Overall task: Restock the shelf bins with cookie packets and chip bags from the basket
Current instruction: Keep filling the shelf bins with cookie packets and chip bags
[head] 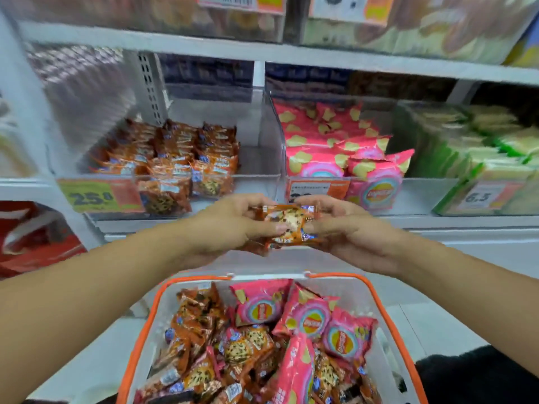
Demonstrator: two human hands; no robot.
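Note:
Both hands hold orange cookie packets (288, 224) between them, in front of the shelf and above the basket. My left hand (230, 225) grips the left side, my right hand (347, 228) grips the right side. Below stands a white basket with an orange rim (145, 325), filled with orange cookie packets (204, 339) and pink chip bags (306, 316). On the shelf, a clear bin (253, 158) at the left holds rows of cookie packets (175, 158). The bin to its right holds pink chip bags (335, 147).
Green packets (481, 150) fill the bin at the far right. Price tags (99, 196) hang on the bin fronts. A higher shelf (262, 53) carries more bins. Red packaging (32, 234) sits at the lower left. A dark object (478, 374) lies at the bottom right.

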